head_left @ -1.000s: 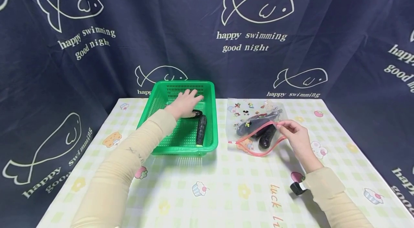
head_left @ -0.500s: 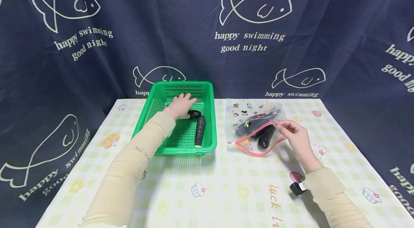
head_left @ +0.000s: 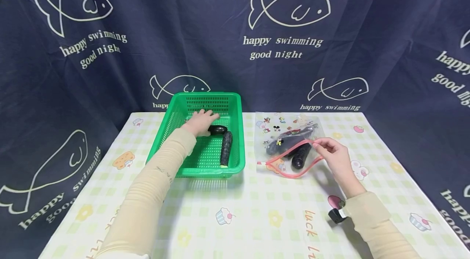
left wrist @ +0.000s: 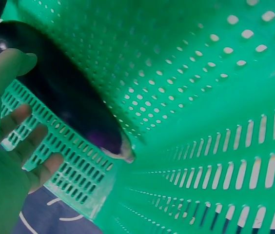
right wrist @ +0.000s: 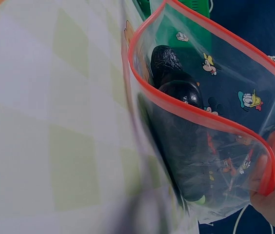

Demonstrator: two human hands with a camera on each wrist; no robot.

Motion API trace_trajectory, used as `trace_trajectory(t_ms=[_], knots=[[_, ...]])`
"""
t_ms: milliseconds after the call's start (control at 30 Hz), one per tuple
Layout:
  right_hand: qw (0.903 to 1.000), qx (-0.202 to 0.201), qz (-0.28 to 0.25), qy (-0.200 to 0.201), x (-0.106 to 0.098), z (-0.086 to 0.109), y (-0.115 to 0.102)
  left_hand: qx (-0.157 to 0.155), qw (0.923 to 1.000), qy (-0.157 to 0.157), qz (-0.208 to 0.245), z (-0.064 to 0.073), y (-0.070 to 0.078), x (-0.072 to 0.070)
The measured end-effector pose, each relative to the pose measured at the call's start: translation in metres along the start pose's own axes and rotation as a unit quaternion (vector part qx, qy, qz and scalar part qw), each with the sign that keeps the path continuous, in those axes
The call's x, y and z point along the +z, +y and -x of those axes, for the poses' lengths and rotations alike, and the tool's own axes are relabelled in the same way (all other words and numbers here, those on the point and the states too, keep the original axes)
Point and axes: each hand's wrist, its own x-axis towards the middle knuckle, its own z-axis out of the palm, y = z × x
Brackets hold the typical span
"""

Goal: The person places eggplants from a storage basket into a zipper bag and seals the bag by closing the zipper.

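Observation:
My left hand [head_left: 201, 123] is inside the green basket [head_left: 243, 144], over a glossy dark purple eggplant [head_left: 218, 129]. In the left wrist view its thumb lies across the eggplant [left wrist: 67, 90] near the rounded end, and the fingers are spread on the other side. Beside the eggplant lies a dark, rough-skinned long vegetable [head_left: 226, 149] with a pale green end. My right hand [head_left: 335, 157] pinches the edge of a clear zip bag [head_left: 261, 149]. The bag's red rim [right wrist: 196, 114] gapes wide, and dark vegetables [right wrist: 181, 92], at least one glossy, lie inside.
A pale checked tablecloth [head_left: 257, 218] with printed cakes and fruit covers the table. Dark blue fish-print cloth [head_left: 220, 63] hangs behind and at both sides. The basket stands near the back edge, left of the bag. A small black object [head_left: 335, 215] sits at my right cuff.
My left hand has shifted slightly left within the basket, so more of the eggplant shows. The right hand and bag have hardly moved.

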Motion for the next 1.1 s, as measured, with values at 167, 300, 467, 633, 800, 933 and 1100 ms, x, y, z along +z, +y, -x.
trace_trajectory(t_ms=[167,300,467,633,800,933,1100], knots=[[1.0000,0.000,-0.007,0.000,0.0005,0.0013,-0.0003,0.000,0.9999,-0.008,0.007,-0.0013,-0.0047,0.0049],[1.0000,0.000,-0.004,0.001,0.0003,0.0015,-0.0005,0.002,0.9997,-0.017,0.018,-0.0016,-0.0055,0.0059],[1.0000,-0.001,-0.003,0.001,-0.0002,0.0010,-0.0004,0.014,0.9993,-0.031,0.013,-0.0004,-0.0035,0.0051],[1.0000,0.000,-0.002,0.002,0.0001,0.0015,-0.0005,0.039,0.9988,-0.028,0.004,0.0024,-0.0006,0.0028],[1.0000,0.000,0.004,0.005,0.0001,0.0032,-0.0025,0.044,0.9986,-0.030,-0.001,0.0036,0.0001,0.0031],[1.0000,0.000,0.000,0.006,0.0001,0.0028,-0.0027,0.045,0.9984,-0.034,-0.001,0.0041,0.0001,0.0023],[1.0000,-0.001,0.003,0.007,0.0000,0.0005,0.0006,0.043,0.9983,-0.040,0.000,0.0022,-0.0008,0.0030]])
